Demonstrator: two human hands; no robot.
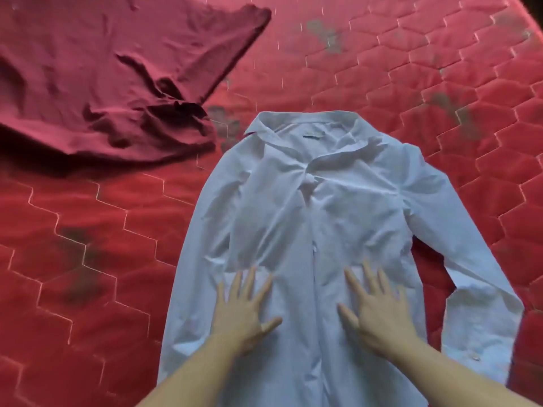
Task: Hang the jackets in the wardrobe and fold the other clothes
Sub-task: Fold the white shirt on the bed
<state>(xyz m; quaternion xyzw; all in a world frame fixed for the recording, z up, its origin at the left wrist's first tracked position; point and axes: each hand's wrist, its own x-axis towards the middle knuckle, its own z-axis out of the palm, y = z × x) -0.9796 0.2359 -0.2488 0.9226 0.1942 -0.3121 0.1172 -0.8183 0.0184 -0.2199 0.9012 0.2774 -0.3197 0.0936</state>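
Your left hand (245, 306) and right hand (374, 304) lie flat, fingers spread, gripping nothing, pressing the white shirt (317, 215) either side of its placket. The shirt runs lengthwise away from you, collar far; its right-side sleeve lies nearer your right hand.

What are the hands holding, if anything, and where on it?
Nothing is held. Both the left hand and right hand lie flat, fingers spread, on the lower front of the shirt.
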